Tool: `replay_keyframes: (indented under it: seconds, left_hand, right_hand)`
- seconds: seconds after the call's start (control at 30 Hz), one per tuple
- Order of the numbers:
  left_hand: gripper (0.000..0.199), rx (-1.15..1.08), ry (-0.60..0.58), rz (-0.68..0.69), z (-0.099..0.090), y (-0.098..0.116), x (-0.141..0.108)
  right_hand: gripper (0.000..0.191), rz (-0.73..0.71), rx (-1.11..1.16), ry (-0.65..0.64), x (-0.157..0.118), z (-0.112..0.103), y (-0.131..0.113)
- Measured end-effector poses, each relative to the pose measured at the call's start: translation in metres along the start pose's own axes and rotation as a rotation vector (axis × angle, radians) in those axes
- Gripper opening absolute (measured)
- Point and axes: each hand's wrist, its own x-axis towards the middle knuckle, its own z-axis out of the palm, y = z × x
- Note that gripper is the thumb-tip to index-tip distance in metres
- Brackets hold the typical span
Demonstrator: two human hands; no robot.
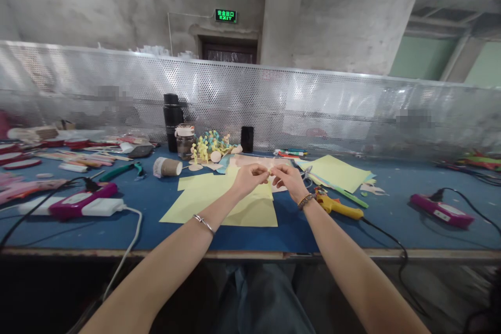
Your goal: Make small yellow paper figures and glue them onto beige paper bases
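My left hand (250, 178) and my right hand (287, 179) meet over the middle of the blue table, thumbs and fingertips pinched close together. Something small and pale shows between the fingertips, too small to name. Beneath the hands lie sheets of yellow paper (219, 203), with peach paper (250, 161) behind them. Just right of my right wrist is a yellow hot glue gun (340, 207) with a black cord. Scissors (308, 175) lie partly hidden beside my right hand.
Small yellow and blue figures (205, 148) stand behind the hands, near a jar (185, 141), a black bottle (171, 120) and a tipped paper cup (168, 167). Purple power strips lie left (84, 202) and right (442, 211). A perforated metal screen (266, 104) closes off the back.
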Motion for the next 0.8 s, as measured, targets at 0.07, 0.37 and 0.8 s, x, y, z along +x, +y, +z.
replay_keyframes:
  seconds: [0.07, 0.37, 0.8]
  left_hand:
    - [0.020, -0.002, 0.000, 0.004, 0.000, 0.000, 0.000]
    - [0.021, -0.037, -0.014, -0.028, -0.002, 0.003, -0.001]
    - [0.022, -0.127, 0.035, -0.137, 0.001, 0.010, -0.003]
  right_hand:
    - [0.025, -0.003, 0.008, 0.002, 0.000, 0.000, 0.001]
    - [0.028, -0.005, 0.005, 0.000, 0.000, 0.000, 0.000]
    - [0.030, -0.043, -0.069, -0.032, -0.003, 0.003, -0.003]
